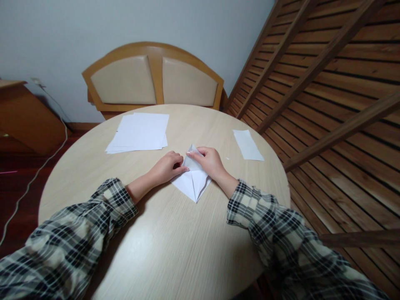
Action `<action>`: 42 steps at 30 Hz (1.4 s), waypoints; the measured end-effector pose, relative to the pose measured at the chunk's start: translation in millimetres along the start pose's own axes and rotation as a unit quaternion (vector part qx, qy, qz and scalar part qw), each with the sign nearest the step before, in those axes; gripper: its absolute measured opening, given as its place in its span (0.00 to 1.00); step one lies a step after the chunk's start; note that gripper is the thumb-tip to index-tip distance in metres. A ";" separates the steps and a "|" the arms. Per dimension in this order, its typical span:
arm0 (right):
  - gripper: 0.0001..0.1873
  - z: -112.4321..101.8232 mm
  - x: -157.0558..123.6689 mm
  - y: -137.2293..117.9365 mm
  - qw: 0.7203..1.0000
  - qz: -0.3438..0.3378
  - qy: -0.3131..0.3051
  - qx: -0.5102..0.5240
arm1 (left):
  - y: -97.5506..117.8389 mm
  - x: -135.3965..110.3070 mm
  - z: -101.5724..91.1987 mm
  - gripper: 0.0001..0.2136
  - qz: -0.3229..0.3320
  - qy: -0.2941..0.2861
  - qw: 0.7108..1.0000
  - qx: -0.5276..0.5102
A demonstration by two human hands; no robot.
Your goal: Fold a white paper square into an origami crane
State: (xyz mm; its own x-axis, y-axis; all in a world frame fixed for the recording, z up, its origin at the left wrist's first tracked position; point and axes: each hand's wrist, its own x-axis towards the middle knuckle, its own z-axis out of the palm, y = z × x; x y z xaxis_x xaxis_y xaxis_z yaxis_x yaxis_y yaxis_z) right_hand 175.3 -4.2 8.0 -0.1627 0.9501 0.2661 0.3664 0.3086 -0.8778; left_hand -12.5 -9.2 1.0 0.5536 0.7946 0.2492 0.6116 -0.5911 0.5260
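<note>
From afar, I see the folded white paper (186, 184) on the bench (162, 241), long axis near to far, its far flap pinched in the right hand (211, 161); the curled left hand (168, 167) touches its left edge, grip unclear to me.

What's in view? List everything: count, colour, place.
Round table: one, pale wood, centre
Folded paper: one, white, mid-table
Paper stack: one, white, table's far left
Paper strip: one, white, table's right
Paper scrap: one, white, beside paper strip
Headboard: one, brown and cream, behind
Cabinet: one, brown, left
Cable: one, white, left
Slatted panel: one, brown, right
Wall: one, pale blue-grey, behind
Floor: one, dark red, left
Slender object: one, pink, far left
Plaid sleeves: two, black and cream, foreground
Left hand: one, touching folded paper
Right hand: one, pinching folded paper
</note>
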 end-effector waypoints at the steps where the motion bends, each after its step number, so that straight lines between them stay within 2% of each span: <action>1: 0.20 -0.9 0.5 -0.3 1.000 0.004 -0.012 0.004 | -1.0 -0.3 0.0 0.13 0.003 -0.001 1.000 -0.006; 5: 0.13 -3.7 0.8 -3.4 0.997 0.030 -0.067 0.022 | -4.3 -1.3 -0.2 0.14 0.011 0.001 1.000 -0.011; 8: 0.11 -3.3 0.0 -5.6 0.995 0.066 -0.076 0.006 | -5.2 -1.5 -0.5 0.14 0.019 0.000 1.000 -0.007; 11: 0.12 -1.8 0.3 -5.4 0.994 0.081 -0.069 -0.021 | -5.6 -1.2 -0.6 0.14 0.025 0.001 1.000 -0.008; 17: 0.14 -0.5 2.3 -3.7 0.996 0.071 -0.045 -0.040 | -5.3 -1.0 -0.5 0.14 0.007 0.006 1.000 -0.010; 22: 0.15 -0.1 1.8 -4.9 0.996 0.072 -0.033 -0.046 | -3.4 -2.4 -1.6 0.10 0.015 0.033 0.999 -0.030; 27: 0.15 2.1 0.5 -2.0 0.997 0.058 -0.028 -0.041 | -2.4 -4.0 -3.0 0.13 0.026 0.050 0.998 -0.033; 33: 0.15 2.9 0.0 1.9 0.998 0.038 -0.022 -0.044 | -1.4 -3.3 -2.8 0.12 0.020 0.050 0.998 -0.030; 42: 0.16 0.6 0.3 -0.9 0.997 0.064 -0.011 -0.035 | -2.0 -4.3 -5.7 0.14 0.041 0.039 0.998 0.005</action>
State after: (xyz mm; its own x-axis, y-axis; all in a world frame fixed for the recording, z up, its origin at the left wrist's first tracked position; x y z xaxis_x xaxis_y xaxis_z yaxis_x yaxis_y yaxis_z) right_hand 174.4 -4.2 8.6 -0.1310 0.9808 0.1444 0.4487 0.1885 -0.8736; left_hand -19.4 -10.7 3.5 0.5568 0.7518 0.3533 0.5723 -0.6554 0.4928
